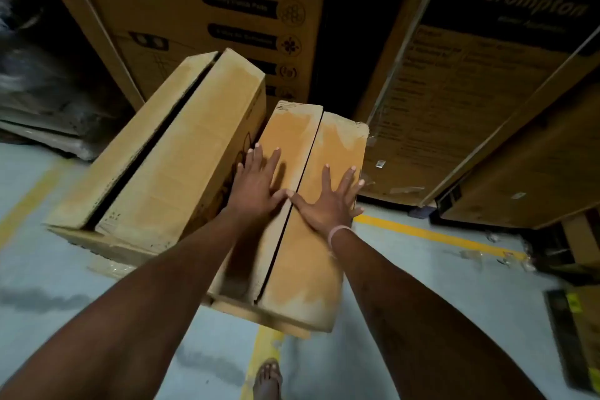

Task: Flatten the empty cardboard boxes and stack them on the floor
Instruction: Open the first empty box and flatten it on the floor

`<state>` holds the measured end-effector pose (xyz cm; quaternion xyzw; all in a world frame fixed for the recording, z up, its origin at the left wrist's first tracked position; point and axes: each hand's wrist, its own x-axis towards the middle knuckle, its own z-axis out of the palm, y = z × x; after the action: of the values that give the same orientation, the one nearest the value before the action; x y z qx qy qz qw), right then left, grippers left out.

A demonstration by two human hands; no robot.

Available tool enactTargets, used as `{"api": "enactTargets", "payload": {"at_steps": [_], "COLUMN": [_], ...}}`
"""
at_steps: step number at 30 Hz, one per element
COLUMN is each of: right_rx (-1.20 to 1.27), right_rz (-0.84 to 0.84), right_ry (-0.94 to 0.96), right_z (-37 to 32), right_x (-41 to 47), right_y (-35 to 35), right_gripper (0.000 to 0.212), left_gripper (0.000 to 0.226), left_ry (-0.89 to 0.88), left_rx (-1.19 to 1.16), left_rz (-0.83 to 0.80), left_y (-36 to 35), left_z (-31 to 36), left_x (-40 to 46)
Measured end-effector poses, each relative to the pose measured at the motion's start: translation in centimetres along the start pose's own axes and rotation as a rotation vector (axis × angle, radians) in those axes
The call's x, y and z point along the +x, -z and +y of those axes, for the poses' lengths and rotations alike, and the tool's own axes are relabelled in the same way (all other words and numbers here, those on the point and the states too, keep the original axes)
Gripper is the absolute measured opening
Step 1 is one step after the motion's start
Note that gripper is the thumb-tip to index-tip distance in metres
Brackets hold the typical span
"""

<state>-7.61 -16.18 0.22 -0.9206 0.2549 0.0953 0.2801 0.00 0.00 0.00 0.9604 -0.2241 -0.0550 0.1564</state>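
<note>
**boxguy:** Boxes, two of them, both not flattened yet as far as I can tell. The near box [302, 221] sits dead centre, long axis running from 6 o'clock up toward 12, its two top flaps meeting at a dark seam. Left hand [256, 185] is spread flat on the left flap, right hand [331, 201] spread flat on the right flap, thumbs nearly touching over the seam. Fingers straight on both, nothing gripped, just palms pressing.

**palletpat:** And the second box [162, 166]?

**boxguy:** At 9 to 10 o'clock, right against the near one, flaps gaping along a wide slit. Beyond both, at 12 and 2 o'clock, tall printed cartons [487, 75] stand like a wall. Grey floor [438, 286] with yellow lines, and a bare foot [268, 377] at 6 o'clock.

**palletpat:** What's the risk?

**boxguy:** My guess: press hard near the seam and the flaps cave inward, so the hands drop through and the box skids instead of collapsing. It's also wedged against its neighbour, which could stop the sides folding out. And that foot is just below the near end if the box tips.
</note>
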Motion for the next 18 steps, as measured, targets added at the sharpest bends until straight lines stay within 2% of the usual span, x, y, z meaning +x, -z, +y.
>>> {"api": "enactTargets", "payload": {"at_steps": [5, 14, 18], "right_rx": [-0.035, -0.101, -0.144], "right_rz": [0.012, 0.050, 0.047], "right_ry": [-0.088, -0.224, -0.285], "right_z": [1.0, 1.2, 1.7], "right_x": [1.4, 2.3, 2.8], "right_y": [-1.2, -2.2, -2.4], "right_gripper": [0.132, 0.151, 0.156], "left_gripper": [0.107, 0.121, 0.143], "left_ry": [0.219, 0.383, 0.494], "left_rx": [-0.126, -0.031, 0.007], "left_rz": [-0.059, -0.090, -0.189], "left_y": [-1.2, -1.0, -1.4], "left_z": [-0.2, 1.0, 1.0], "left_x": [0.5, 2.0, 3.0]}}
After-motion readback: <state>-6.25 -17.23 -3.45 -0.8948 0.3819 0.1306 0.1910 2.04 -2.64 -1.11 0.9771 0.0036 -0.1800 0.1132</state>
